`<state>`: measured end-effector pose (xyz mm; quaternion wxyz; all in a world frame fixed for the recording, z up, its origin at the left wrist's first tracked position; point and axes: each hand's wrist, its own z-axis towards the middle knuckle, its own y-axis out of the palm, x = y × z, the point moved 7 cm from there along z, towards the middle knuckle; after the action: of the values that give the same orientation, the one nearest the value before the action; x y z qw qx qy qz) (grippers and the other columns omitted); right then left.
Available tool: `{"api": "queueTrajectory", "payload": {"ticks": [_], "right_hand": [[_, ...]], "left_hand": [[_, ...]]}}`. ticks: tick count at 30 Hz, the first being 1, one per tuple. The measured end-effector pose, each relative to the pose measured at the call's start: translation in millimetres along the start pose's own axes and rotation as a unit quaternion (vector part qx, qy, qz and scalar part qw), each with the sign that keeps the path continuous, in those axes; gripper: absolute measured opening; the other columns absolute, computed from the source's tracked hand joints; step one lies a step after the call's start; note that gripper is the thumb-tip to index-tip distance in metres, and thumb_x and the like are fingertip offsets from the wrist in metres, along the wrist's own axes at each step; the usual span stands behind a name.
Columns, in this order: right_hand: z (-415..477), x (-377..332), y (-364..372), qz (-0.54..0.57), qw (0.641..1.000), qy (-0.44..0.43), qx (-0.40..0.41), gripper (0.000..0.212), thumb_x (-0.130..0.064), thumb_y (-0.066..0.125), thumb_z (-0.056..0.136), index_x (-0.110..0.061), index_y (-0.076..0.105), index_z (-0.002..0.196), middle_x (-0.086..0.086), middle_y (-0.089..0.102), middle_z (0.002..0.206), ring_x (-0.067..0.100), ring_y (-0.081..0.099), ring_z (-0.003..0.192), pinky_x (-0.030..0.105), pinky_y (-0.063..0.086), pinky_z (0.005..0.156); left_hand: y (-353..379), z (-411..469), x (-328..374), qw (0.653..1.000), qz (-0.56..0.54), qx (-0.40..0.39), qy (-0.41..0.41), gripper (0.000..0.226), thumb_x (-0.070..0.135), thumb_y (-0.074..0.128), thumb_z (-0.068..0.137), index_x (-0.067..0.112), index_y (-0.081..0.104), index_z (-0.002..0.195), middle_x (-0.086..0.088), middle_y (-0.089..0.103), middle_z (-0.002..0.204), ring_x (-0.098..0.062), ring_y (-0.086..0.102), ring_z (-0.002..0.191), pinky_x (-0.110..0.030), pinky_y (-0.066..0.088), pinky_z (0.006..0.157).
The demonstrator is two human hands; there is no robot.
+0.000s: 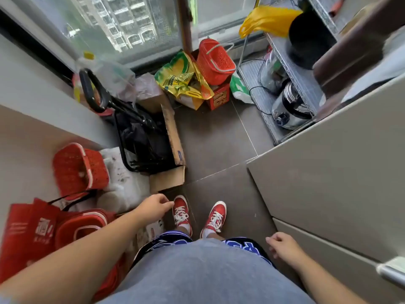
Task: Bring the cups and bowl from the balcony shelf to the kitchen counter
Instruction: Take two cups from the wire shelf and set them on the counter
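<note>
Both grips empty: our left hand [153, 205] hangs loosely curled over the floor clutter, our right hand [282, 244] relaxed and part-open beside the grey cabinet [328, 172]. No cups or bowl identifiable; we only see the wire shelf [306, 88] at upper right, well apart from both hands. Its lower tier holds a steel cooker-type pot [289, 110] and a jar-like appliance with a cord; the tier above holds a black pot [306, 38], yellow plastic bag [267, 20] just beside it. Left of our red shoes [182, 211]: a cardboard box [173, 137] with a folded black trolley [140, 132] in it, a red basket [76, 170], contents unclear, a red tote bag [28, 233]. Further out by the window: a second red basket [214, 58] sits tilted on a red carton, yellow-green sack [184, 80] touching it.
</note>
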<state>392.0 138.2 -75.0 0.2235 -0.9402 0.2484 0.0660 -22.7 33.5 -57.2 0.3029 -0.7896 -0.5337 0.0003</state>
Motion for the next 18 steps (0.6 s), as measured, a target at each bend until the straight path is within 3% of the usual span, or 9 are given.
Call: {"api": "queueTrajectory", "payload": {"ticks": [3,6,13,18], "right_hand": [[14,-10,-15,-0.001,1.0,-0.005,0.006,0.027,-0.019,0.062,0.091,-0.01,0.053,0.067,0.008,0.063,0.062,0.021,0.053,0.046,0.026,0.04,0.053],[31,-41,-37,-0.006,1.0,-0.013,0.016,0.029,-0.02,0.063,0.09,-0.011,0.052,0.065,0.007,0.063,0.06,0.02,0.051,0.043,0.025,0.039,0.051],[78,-172,-76,-0.043,0.994,-0.094,0.024,0.026,-0.022,0.063,0.088,-0.014,0.053,0.066,0.004,0.062,0.057,0.018,0.053,0.042,0.022,0.034,0.045],[104,-272,-90,-0.055,0.989,-0.137,0.021,0.027,-0.025,0.062,0.089,-0.018,0.05,0.065,0.003,0.059,0.058,0.018,0.052,0.044,0.022,0.032,0.047]], "left_hand": [[-1,-1,3,0.999,-0.031,-0.002,-0.023,0.024,0.043,0.06,0.089,0.02,0.063,0.094,-0.003,0.071,0.092,-0.02,0.069,0.085,-0.03,0.053,0.065],[-13,-3,7,0.998,-0.048,0.013,-0.035,0.028,0.041,0.059,0.09,0.015,0.064,0.101,-0.006,0.07,0.097,-0.021,0.067,0.088,-0.035,0.054,0.074],[-41,-1,-9,0.995,-0.045,0.034,-0.082,0.026,0.037,0.058,0.092,0.012,0.067,0.096,-0.007,0.071,0.095,-0.021,0.067,0.088,-0.034,0.053,0.081],[-70,30,-16,0.992,-0.048,0.027,-0.116,0.024,0.041,0.059,0.09,0.018,0.066,0.09,-0.001,0.07,0.089,-0.013,0.064,0.079,-0.026,0.048,0.066]]}}
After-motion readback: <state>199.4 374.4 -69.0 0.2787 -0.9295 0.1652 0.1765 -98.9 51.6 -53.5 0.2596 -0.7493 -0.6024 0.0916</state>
